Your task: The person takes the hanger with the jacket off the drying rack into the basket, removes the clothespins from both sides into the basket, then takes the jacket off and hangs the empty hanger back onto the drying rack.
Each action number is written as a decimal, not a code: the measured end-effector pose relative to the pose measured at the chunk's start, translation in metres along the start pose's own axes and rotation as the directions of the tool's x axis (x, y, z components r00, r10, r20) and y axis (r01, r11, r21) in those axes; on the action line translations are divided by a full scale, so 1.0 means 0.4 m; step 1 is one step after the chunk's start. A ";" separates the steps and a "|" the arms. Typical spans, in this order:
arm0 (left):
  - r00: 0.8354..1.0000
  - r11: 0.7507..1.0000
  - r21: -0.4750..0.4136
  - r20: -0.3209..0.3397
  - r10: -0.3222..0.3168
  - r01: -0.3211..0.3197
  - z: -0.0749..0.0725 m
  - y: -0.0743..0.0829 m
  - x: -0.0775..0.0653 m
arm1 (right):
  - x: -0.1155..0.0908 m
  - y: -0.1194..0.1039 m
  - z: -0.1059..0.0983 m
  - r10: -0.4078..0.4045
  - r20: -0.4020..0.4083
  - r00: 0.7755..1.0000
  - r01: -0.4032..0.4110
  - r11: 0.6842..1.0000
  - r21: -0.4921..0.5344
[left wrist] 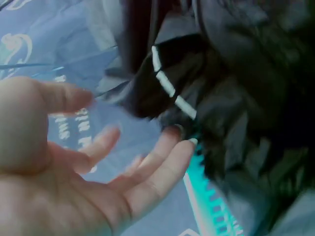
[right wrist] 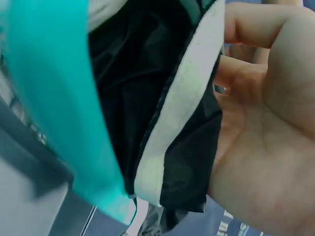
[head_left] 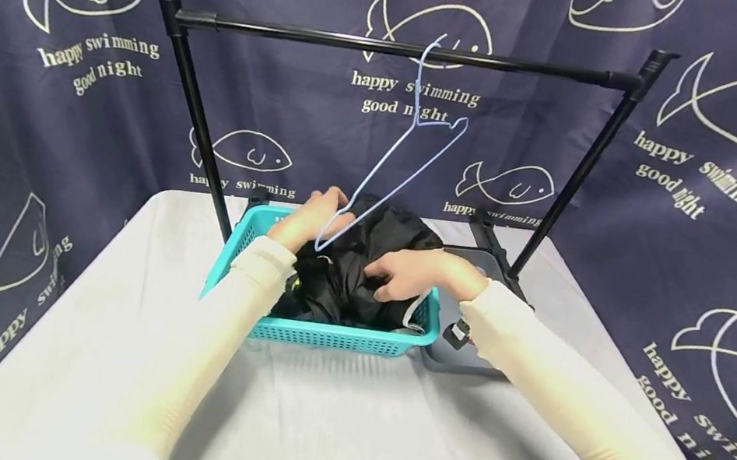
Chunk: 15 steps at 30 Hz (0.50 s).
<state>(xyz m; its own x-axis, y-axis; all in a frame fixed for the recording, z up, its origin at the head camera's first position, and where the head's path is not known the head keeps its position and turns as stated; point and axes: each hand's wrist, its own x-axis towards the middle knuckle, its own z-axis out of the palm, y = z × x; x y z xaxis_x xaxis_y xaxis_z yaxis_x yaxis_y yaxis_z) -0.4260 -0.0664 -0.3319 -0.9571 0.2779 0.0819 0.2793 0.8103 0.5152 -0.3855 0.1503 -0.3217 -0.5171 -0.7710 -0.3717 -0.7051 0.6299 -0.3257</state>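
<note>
A heap of black clothing (head_left: 340,281) with white trim (right wrist: 182,93) fills the turquoise basket (head_left: 325,335). My left hand (head_left: 313,218) is at the far left of the heap. In the left wrist view its fingers (left wrist: 160,189) are spread, with two fingertips against the black cloth near the basket rim. On the right, my right hand (head_left: 412,274) grips the black clothing, its fingers partly hidden behind the cloth in the right wrist view. A light-blue hanger (head_left: 397,187) hangs from the rod, and its lower end overlaps my left fingers in the head view.
The black rack's rod (head_left: 297,34) spans above the basket on two slanted posts. A grey tray (head_left: 463,365) stands right of the basket, holding a small black item (head_left: 457,334) with a white patch. Beneath lies a white tabletop (head_left: 340,430); a patterned dark curtain hangs behind.
</note>
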 end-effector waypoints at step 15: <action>0.995 0.991 0.083 0.003 0.103 -0.103 0.068 -0.029 0.137 | 0.025 -0.030 0.025 0.064 0.130 0.989 -0.061 0.998 -0.025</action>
<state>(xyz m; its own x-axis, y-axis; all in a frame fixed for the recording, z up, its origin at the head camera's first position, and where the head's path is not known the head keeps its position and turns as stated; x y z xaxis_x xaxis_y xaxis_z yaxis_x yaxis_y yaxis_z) -0.4798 -0.0465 -0.3567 -0.9228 0.3619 0.1319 0.3821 0.8172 0.4314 -0.3775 0.1359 -0.3303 -0.4937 -0.7102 -0.5018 -0.6837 0.6736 -0.2807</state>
